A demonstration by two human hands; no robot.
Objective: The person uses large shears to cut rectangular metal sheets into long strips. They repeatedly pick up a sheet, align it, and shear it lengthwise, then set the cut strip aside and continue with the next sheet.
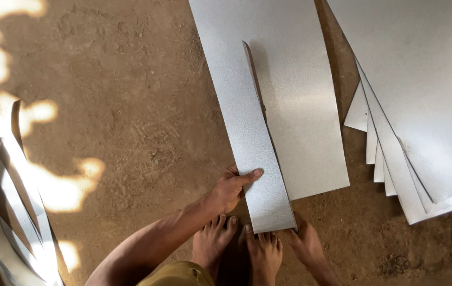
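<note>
A left hand [231,189] grips a lifted metal strip [252,153] over a sheet [305,106] on the dirt floor [120,95]; the right hand [306,242], partly hidden beneath, has an unclear grip.

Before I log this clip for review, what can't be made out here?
Head view only:
- Right hand: fingers hidden under the metal strip; any tool unseen.
- Large sheet: cut line hidden behind the lifted strip.
- Sheet stack: cut off by the right edge.
- Curled strips: cut off at left, glare-washed.
- Left hand: only its thumb shows on the strip.
</note>
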